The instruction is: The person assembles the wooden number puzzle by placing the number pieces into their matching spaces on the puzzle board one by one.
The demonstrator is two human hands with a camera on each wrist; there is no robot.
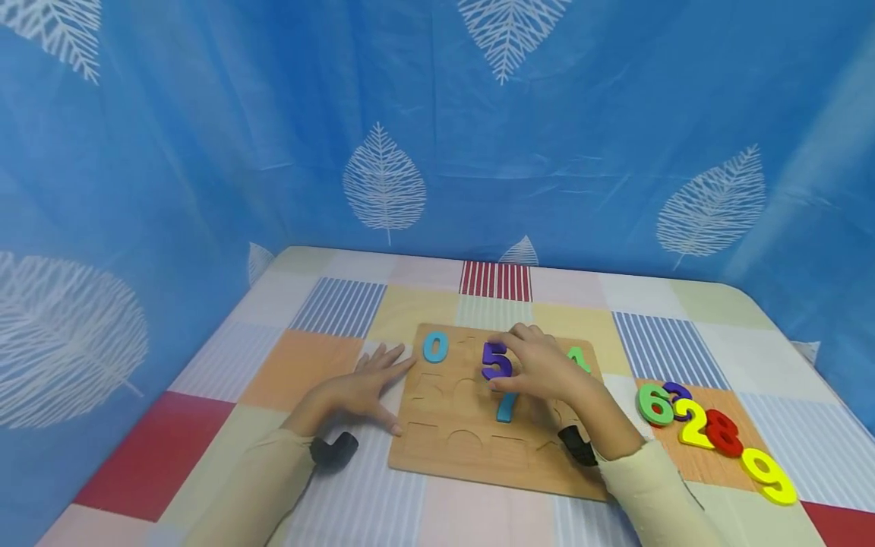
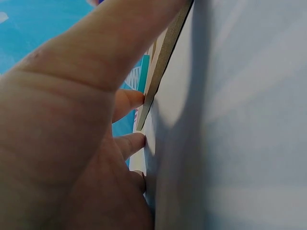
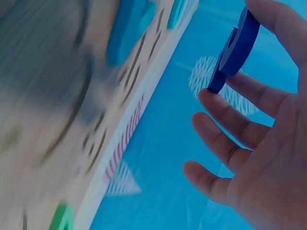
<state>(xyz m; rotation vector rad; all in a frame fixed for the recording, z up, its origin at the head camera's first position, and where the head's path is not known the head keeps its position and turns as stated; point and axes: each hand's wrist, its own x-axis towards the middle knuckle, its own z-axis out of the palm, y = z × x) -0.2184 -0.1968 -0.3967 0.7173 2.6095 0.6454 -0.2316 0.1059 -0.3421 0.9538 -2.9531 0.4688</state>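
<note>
Sleeves [image 1: 649, 486] lie nearest the head camera, behind both sets of fingers. Cloth [image 1: 383, 501] extends beneath and around the fingers; the board [image 1: 444, 456] lies between the hands. Left hand [image 1: 365, 387]: fingers spread, index touching the board's left edge, no piece held. Right hand [image 1: 540, 365]: thumb and fingertips clamped on the 5 [image 1: 502, 366], raised off the board; the outer fingers stand apart from it. Just below the pinch is the 7 [image 1: 506, 408]; the 0 [image 1: 427, 347] is near the left fingertips. Loose numbers, including the 9 [image 1: 771, 477], lie well right of the right fingers.

Assessed risk: pinched at its ends, the 5 could twist and drop under uneven pressure, or knock the 7.

Obscured: the right hand covers recesses and part of the 4 [image 1: 577, 354]. The 7's seating cannot be told. The left wrist view cuts off the thumb tip.
</note>
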